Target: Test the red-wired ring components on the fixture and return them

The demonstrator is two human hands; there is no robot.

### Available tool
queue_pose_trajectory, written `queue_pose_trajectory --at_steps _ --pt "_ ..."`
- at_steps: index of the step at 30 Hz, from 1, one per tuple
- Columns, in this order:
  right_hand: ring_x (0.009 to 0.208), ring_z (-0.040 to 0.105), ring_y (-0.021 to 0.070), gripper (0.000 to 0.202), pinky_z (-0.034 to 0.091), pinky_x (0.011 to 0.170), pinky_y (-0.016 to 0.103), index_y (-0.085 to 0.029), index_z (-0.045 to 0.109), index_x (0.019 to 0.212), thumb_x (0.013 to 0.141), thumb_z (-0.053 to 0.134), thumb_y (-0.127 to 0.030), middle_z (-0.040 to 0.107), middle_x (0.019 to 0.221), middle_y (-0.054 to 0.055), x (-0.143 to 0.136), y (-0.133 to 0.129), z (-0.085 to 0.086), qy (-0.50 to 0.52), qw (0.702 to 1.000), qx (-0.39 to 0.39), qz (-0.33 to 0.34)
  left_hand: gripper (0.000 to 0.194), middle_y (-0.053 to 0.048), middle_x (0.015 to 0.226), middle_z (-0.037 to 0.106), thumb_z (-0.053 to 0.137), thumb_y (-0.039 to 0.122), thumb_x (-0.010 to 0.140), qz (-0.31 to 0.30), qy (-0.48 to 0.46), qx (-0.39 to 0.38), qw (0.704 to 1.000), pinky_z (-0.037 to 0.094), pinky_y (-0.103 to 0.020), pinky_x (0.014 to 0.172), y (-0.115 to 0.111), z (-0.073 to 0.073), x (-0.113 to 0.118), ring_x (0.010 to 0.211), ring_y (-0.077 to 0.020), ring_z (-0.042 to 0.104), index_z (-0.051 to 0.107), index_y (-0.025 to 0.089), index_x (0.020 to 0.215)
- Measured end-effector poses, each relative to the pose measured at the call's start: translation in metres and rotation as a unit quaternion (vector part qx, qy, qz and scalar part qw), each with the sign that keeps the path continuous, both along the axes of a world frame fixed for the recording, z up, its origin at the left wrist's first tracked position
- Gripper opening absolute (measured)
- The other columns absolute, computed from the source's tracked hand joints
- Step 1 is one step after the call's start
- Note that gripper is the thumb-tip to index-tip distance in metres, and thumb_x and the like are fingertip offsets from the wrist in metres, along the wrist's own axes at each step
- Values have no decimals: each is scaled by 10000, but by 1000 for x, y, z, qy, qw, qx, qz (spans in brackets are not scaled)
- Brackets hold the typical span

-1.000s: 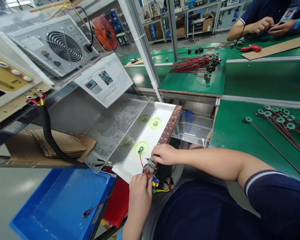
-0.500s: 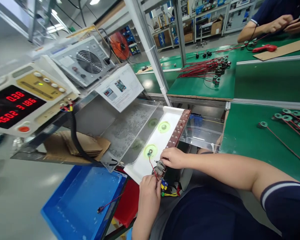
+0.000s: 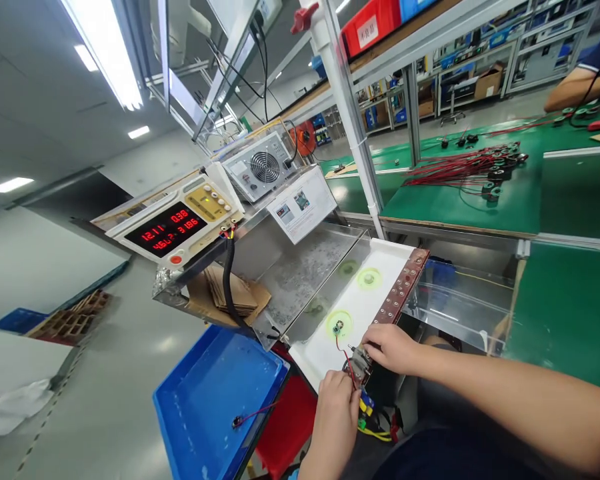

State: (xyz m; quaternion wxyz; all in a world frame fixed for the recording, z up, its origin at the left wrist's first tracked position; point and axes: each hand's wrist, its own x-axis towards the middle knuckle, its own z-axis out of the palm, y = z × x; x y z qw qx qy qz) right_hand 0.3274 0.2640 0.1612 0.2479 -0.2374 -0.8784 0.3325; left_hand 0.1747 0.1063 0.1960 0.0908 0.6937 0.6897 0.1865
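My left hand (image 3: 336, 408) is closed at the near end of the white board, its fingertips pinching the red wire (image 3: 347, 359) beside a small grey clamp (image 3: 361, 362). My right hand (image 3: 391, 347) has its fingers curled against the other side of that clamp; what lies under its fingertips is hidden. The red wire runs to a small round circuit part (image 3: 338, 327), which sits on the nearer yellow-green ring (image 3: 349, 323) of the white board (image 3: 325, 351). A second ring (image 3: 369, 279) lies farther up the board.
A meter (image 3: 169, 228) with red digits stands at the left. Below it, a blue tray (image 3: 200, 400) holds one wired part (image 3: 237, 422). Red-wired parts (image 3: 460, 167) lie on the green table (image 3: 430, 207). A person's arm (image 3: 575, 90) shows at the far right.
The camera view has swung left and up, so the scene sits lower and farther right. Both hands keep their places at the clamp and wire.
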Motion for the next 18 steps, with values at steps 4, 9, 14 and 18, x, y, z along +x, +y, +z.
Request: queue_pose_trajectory --at_steps 4,9,14,18 --pt "802 660 185 150 488 750 282 -185 694 861 853 551 -140 705 854 72 -2 0 1 -12 1000 -1 0 142 -65 810 620 546 156 865 -10 -64 -10 998 473 -354 692 4 -1 -11 816 -239 575 518 221 742" --pt "836 679 198 203 506 767 295 -177 703 969 873 525 -156 721 908 94 1 0 1 -22 999 32 -3 330 -57 740 655 552 504 876 118 -266 54 955 503 -346 717 31 -18 -52 733 -221 615 600 202 754" --pt "947 690 233 295 526 844 342 -182 668 1154 893 544 -242 727 1012 110 -23 14 13 -86 991 90 -38 676 -77 665 662 502 841 721 202 -337 94 915 522 -356 632 64 -43 -83 652 -247 622 652 182 725" --pt "947 698 288 239 564 760 365 -147 704 1008 793 649 -238 718 976 153 -81 39 20 -253 957 136 -25 581 -21 570 603 560 789 732 203 -306 130 921 499 -314 587 67 -46 -75 572 -210 574 616 219 630"
